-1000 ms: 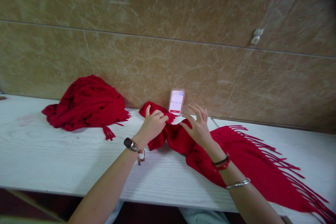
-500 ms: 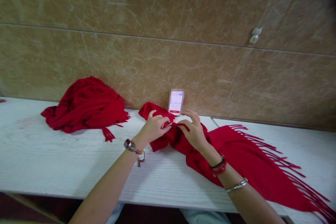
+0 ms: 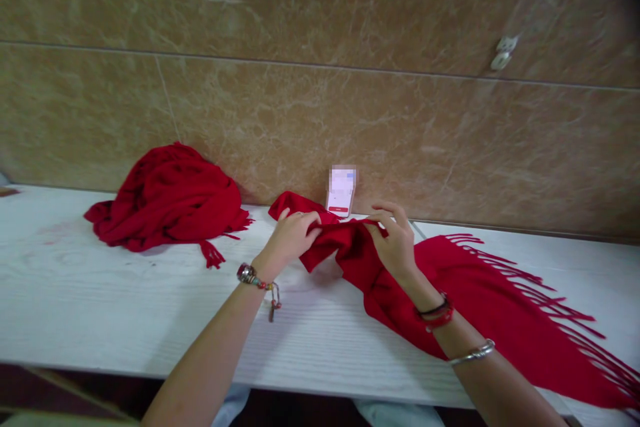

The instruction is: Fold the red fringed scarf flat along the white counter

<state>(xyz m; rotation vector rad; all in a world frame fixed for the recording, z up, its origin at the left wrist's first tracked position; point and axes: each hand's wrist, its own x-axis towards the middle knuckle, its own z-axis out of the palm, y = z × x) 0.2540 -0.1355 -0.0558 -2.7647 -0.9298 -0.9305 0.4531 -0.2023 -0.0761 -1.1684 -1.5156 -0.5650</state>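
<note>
A red fringed scarf [image 3: 465, 307] lies along the white table, its tassels spread toward the right. My left hand [image 3: 290, 239] pinches the scarf's edge near the middle of the table. A short way to the right, my right hand [image 3: 395, 240] grips the same edge between thumb and fingers. The strip of cloth between the two hands is raised and drawn fairly straight, with folds hanging below it. One end of the scarf lies bunched behind my left hand, close to the wall.
A second red scarf [image 3: 175, 203] sits heaped on the table at the left. A phone [image 3: 341, 197] with a lit screen leans on the brown marbled wall [image 3: 280, 113]. A small white fitting [image 3: 504, 53] is on the wall at upper right. The table's front edge [image 3: 295, 385] runs before my knees.
My hands have moved apart along the scarf's edge, the right one shifting to the right. The cloth between them has been stretched out. The view has shifted slightly.
</note>
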